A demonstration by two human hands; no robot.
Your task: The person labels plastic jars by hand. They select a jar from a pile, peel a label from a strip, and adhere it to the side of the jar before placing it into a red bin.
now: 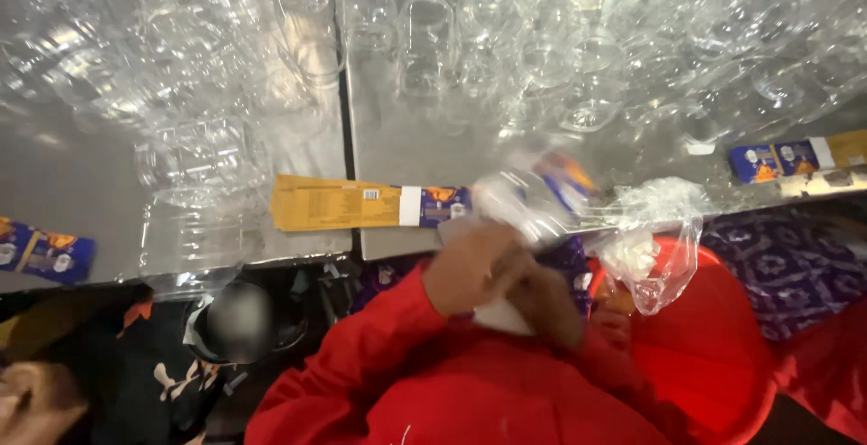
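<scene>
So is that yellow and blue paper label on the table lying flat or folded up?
Flat. The yellow and blue paper label lies spread out along the edge of the shiny metal table, with no folds showing.

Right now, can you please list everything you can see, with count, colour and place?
clear plastic containers: many, transparent, heaped over the far table
metal table: two grey panels, seam in the middle
flat label: one, yellow and blue, table's near edge
plastic bag: one, clear, at the table edge, right
red tub: one, lower right
container in hands: one, clear with blue label, blurred
left hand: on the container, red sleeve
right hand: beneath it, grip unclear
</scene>
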